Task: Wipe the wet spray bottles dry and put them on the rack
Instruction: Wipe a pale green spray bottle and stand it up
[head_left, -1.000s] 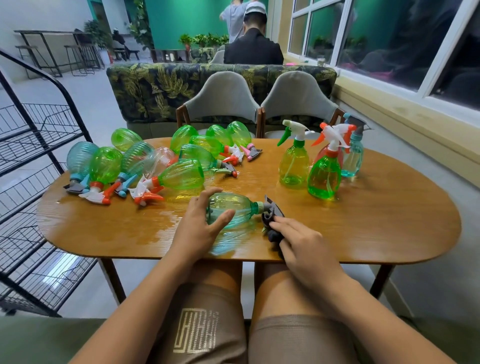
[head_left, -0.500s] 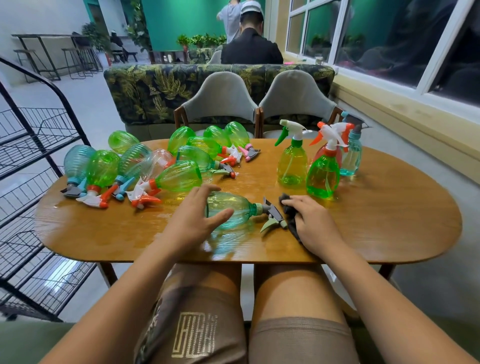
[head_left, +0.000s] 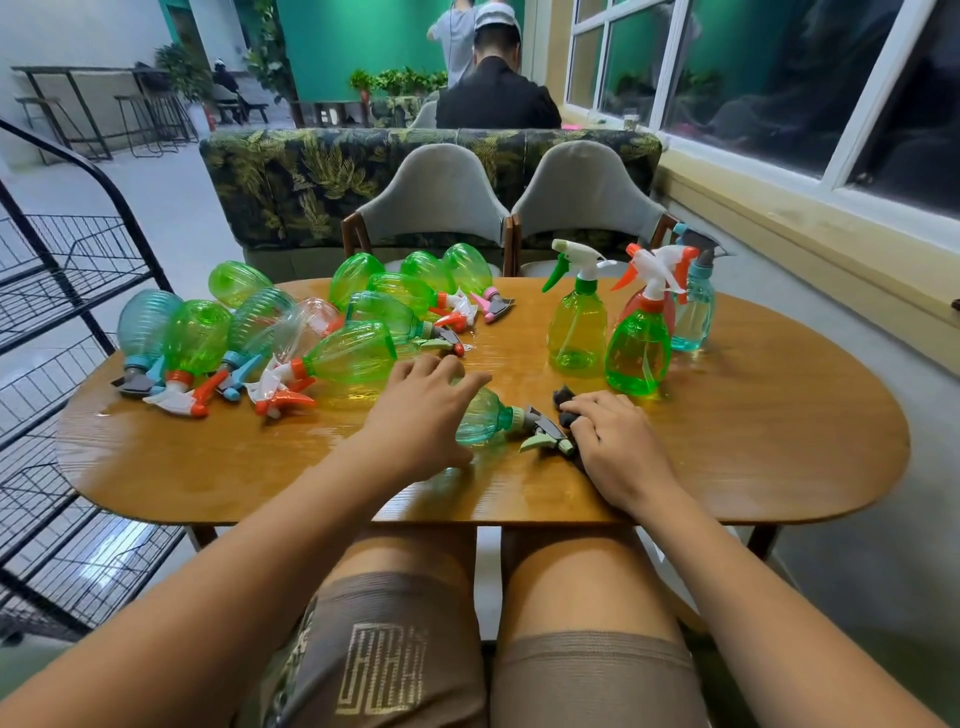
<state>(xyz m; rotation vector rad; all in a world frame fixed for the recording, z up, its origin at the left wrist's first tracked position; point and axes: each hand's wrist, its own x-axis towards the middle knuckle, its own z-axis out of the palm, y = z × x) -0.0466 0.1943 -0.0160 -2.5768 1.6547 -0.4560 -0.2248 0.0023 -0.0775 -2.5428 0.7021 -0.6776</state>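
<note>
A teal-green spray bottle (head_left: 480, 422) lies on its side near the front of the wooden table (head_left: 753, 467), its grey and green trigger head pointing right. My left hand (head_left: 421, 415) lies over the bottle's body with curled fingers gripping it. My right hand (head_left: 613, 447) holds a dark cloth (head_left: 563, 399) against the trigger head. Several more bottles (head_left: 353, 353) lie in a heap at the table's left and back. Three bottles (head_left: 636, 348) stand upright at the right. The black wire rack (head_left: 67, 291) stands to the left of the table.
Water glistens on the tabletop around the lying bottles. Two grey chairs (head_left: 436, 208) stand at the far side, a leaf-patterned sofa back behind them. A person in black (head_left: 496, 98) sits beyond. A window sill runs along the right wall.
My left hand has slid further over the top of the bottle. My right hand with the cloth has moved up and right along the trigger head.
</note>
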